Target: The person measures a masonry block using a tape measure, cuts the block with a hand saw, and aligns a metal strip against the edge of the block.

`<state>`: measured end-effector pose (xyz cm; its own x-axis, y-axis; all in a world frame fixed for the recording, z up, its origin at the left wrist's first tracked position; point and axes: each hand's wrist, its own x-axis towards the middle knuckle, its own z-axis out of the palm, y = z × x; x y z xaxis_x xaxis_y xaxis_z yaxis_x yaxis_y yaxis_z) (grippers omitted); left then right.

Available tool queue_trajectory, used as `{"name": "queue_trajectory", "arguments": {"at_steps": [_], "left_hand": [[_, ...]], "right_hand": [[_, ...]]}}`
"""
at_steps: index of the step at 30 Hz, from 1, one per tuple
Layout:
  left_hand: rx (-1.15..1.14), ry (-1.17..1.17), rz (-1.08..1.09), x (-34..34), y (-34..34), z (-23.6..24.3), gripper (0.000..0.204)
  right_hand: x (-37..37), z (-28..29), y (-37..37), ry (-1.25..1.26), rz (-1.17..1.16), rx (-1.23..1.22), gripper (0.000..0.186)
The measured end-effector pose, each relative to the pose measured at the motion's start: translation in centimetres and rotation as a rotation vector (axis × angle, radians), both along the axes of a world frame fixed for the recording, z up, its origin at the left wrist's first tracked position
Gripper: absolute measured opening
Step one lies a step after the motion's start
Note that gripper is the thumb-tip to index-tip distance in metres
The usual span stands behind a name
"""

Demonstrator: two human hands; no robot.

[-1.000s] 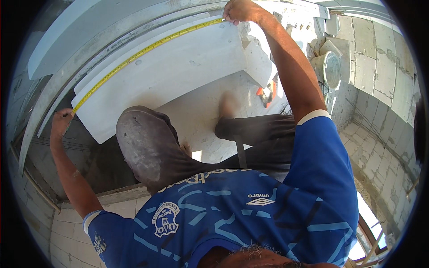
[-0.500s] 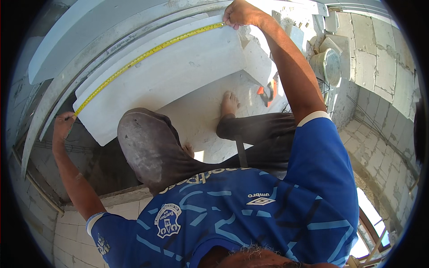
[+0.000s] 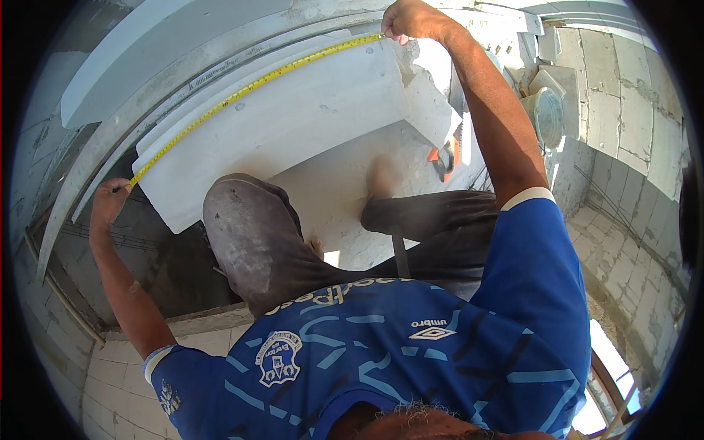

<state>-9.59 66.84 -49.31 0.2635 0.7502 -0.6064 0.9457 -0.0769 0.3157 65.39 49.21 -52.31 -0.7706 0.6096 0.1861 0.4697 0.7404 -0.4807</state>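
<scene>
A yellow tape measure [image 3: 246, 91] is stretched taut along the far side of a white board [image 3: 293, 121]. My left hand [image 3: 111, 202] pinches its left end, just beyond the board's left corner. At the far end my right hand [image 3: 412, 20] grips the tape's other end near the board's top right corner. Which hand has the case cannot be made out. The board lies flat in front of my bent knees, with another white sheet edge showing behind it.
An orange-handled hand saw [image 3: 446, 158] lies right of my foot. Beyond it are a cut white board piece [image 3: 433, 110] and a translucent bucket [image 3: 544, 117]. Long pale strips [image 3: 88, 165] curve along the far left. A block wall [image 3: 612, 88] rises at the right.
Both hands have shifted slightly to the right in the picture, still holding the tape taut. The board and saw appear shifted the same way, with the view.
</scene>
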Motion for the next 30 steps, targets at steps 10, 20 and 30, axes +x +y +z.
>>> {"name": "queue_trajectory", "arguments": {"at_steps": [10, 20, 30], "left_hand": [[-0.076, -0.229, 0.128, 1.3, 0.3, 8.4, 0.020], [0.002, -0.232, -0.177, 8.2, -2.0, 15.6, 0.017], [0.021, -0.200, -0.206, 11.5, -3.0, 16.5, 0.017]], "right_hand": [[5.5, 6.3, -5.6, -0.440, -0.335, -0.121, 0.021], [1.8, 17.5, -12.4, 0.167, -1.134, -0.757, 0.010], [1.3, 18.0, -17.2, 0.319, -1.253, -0.849, 0.007]]}}
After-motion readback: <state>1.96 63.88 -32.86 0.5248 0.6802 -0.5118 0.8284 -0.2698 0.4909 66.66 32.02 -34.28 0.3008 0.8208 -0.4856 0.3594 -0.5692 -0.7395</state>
